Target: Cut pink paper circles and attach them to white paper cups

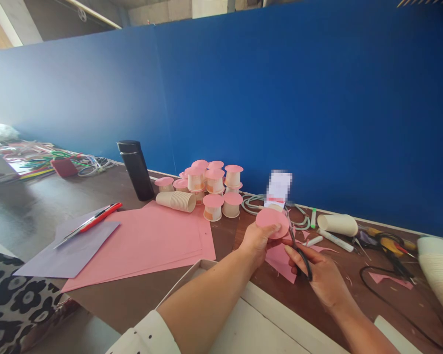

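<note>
Brown table point(133, 300), round pink paper disc point(271, 222)

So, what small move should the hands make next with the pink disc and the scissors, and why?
Probably turn the round pink paper disc a little in the left hand, so the black-handled scissors in the right hand can trim on: the blades sit at its right edge, and a pink offcut hangs below.

Brown table point(133, 300) with pink paper sheets point(147, 243), black flask point(136, 169), pink-topped cups point(214, 189), red utility knife point(90, 222).
</note>
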Motion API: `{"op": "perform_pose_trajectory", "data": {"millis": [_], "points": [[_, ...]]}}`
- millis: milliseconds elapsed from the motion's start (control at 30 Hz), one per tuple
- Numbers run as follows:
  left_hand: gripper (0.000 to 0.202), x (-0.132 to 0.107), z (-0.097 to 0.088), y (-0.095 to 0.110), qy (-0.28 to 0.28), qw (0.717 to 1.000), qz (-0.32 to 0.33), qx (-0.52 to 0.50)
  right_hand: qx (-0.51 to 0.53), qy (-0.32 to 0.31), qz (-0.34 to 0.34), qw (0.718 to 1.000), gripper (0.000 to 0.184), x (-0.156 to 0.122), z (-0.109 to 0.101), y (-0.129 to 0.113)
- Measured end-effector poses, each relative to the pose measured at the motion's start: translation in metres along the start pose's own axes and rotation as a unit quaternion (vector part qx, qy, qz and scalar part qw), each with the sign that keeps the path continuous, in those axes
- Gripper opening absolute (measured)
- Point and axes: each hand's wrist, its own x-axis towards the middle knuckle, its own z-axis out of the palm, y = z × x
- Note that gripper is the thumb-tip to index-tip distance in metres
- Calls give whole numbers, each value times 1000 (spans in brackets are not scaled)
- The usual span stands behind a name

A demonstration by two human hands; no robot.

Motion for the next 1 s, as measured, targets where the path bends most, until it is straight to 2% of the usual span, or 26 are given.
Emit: {"op": "perform_pose_trajectory", "data": {"millis": [367, 767, 1000], "points": [[39, -1, 2, -1, -3, 1000, -15, -26, -21, -4, -21, 1000, 47, -3, 1, -3], [42, 1, 0, -2, -17, 999, -13, -36, -7, 6, -15, 1000, 42, -6, 2, -10], [43, 0, 1, 0, -10, 1000, -15, -22, 6, -3, -21, 1000, 50, -4, 1, -6]]}}
